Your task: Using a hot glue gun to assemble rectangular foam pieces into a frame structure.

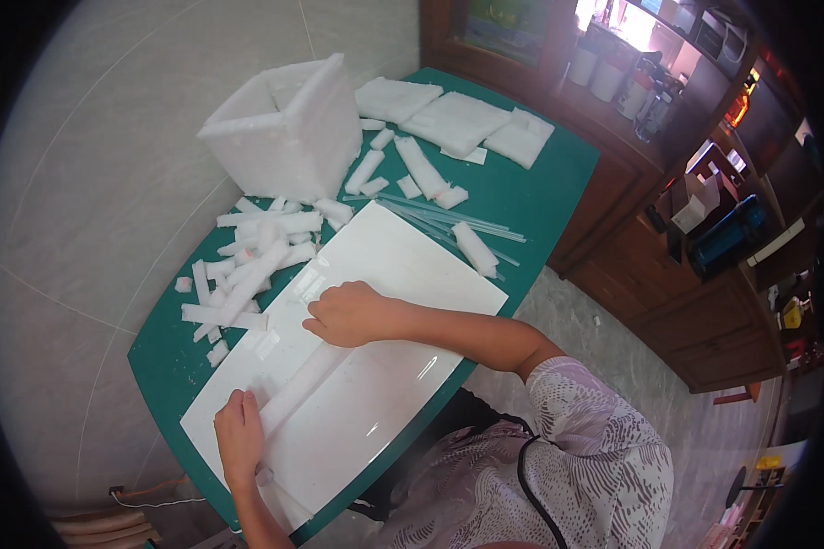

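A long white foam strip (295,392) lies slantwise across a glossy white board (389,389). My left hand (239,435) is at the strip's near-left end, fingers pressed together and thumb against it. My right hand (346,314) is closed in a fist over the far-right end, covering that end. What the right fingertips touch is hidden under the hand. Another pale strip (282,499) lies on the board beside my left wrist.
The board rests on a green table (558,183). Behind it stand an open-topped white foam box (325,137), a pile of foam offcuts (247,265), flat foam panels (458,119) and thin clear sticks (449,220). A dark wooden cabinet (604,165) is at the right.
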A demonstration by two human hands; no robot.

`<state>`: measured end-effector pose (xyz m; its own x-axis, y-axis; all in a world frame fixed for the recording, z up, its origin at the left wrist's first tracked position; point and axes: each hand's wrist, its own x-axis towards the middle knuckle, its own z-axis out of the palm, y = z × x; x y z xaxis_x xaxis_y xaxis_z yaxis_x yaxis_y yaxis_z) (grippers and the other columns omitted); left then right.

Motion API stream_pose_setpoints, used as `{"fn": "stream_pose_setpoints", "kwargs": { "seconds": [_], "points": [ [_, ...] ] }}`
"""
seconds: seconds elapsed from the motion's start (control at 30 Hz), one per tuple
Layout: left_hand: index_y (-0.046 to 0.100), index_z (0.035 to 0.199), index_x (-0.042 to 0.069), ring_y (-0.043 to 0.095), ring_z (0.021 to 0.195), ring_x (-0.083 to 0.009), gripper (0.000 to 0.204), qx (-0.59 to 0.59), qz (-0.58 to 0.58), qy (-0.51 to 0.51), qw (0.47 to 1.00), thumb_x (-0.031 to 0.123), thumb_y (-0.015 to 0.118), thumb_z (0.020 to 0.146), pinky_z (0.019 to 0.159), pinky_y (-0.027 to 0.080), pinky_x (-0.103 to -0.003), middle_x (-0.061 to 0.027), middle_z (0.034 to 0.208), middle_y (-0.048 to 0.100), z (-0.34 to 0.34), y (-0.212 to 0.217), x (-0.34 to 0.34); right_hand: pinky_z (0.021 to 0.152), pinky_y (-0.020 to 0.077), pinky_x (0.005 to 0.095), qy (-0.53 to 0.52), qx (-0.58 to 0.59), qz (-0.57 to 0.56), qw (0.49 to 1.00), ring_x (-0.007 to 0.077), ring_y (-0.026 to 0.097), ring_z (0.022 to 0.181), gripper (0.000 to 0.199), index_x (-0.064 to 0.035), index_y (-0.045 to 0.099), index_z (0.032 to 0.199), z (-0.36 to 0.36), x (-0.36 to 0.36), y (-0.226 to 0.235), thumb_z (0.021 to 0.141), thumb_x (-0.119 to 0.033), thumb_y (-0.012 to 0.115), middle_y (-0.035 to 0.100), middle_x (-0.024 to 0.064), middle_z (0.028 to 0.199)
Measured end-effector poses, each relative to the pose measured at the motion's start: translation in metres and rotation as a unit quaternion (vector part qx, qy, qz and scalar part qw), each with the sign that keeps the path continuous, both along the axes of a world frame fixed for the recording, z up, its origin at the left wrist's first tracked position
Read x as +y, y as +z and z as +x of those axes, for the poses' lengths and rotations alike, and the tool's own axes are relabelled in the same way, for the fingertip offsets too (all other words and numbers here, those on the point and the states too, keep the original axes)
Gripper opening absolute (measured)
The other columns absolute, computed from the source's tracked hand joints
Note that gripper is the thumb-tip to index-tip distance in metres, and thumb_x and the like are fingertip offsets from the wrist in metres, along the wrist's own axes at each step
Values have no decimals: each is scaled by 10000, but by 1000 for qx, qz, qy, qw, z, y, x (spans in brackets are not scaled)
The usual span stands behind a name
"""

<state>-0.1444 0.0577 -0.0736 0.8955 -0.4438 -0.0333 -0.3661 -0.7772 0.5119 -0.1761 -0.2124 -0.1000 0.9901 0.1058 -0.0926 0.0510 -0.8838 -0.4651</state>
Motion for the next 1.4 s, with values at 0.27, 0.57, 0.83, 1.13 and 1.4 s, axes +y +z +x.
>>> {"fn": "stream_pose_setpoints", "kwargs": {
  "seconds": [0.27, 0.57, 0.83, 1.13, 1.4],
  "points": [
    [516, 779, -80, 528, 696, -455, 330, -10, 11, -7, 1000, 185, 442, 962, 668, 394, -502, -290, 752, 572, 2, 2, -6, 798, 496, 480, 15, -7, 8, 1000, 379, 643, 873, 422, -23, 651, 954, 5, -6, -4, 994, -357, 395, 663, 197, 911],
    [518, 790, -74, 522, 710, -472, 318, 5, 9, -6, 1000, 187, 445, 955, 669, 399, -497, -291, 757, 571, 4, 0, -4, 779, 486, 495, 16, -10, 32, 999, 378, 643, 848, 373, -34, 625, 977, 3, -8, -3, 983, -331, 400, 662, 192, 885],
    [524, 785, -62, 534, 717, -483, 307, -31, 20, 0, 999, 192, 462, 946, 656, 406, -502, -291, 750, 568, -2, -4, 7, 767, 487, 516, 46, -13, 21, 999, 397, 645, 849, 333, -47, 601, 971, 7, 1, -10, 969, -328, 420, 667, 206, 887],
    [550, 812, -58, 546, 749, -483, 305, -18, -7, -25, 1000, 207, 473, 941, 673, 422, -484, -288, 770, 579, 9, -9, 2, 793, 500, 506, 24, 13, 7, 1000, 405, 649, 892, 365, -72, 638, 1004, 7, -10, 4, 957, -359, 416, 685, 201, 958],
    [539, 806, -69, 544, 757, -479, 333, 3, -10, -16, 1000, 228, 469, 940, 686, 414, -486, -290, 769, 572, 4, -9, 2, 810, 493, 481, 20, 31, 18, 999, 389, 645, 907, 379, -77, 633, 1040, 7, -8, -1, 961, -362, 396, 683, 190, 972]
  ]
}}
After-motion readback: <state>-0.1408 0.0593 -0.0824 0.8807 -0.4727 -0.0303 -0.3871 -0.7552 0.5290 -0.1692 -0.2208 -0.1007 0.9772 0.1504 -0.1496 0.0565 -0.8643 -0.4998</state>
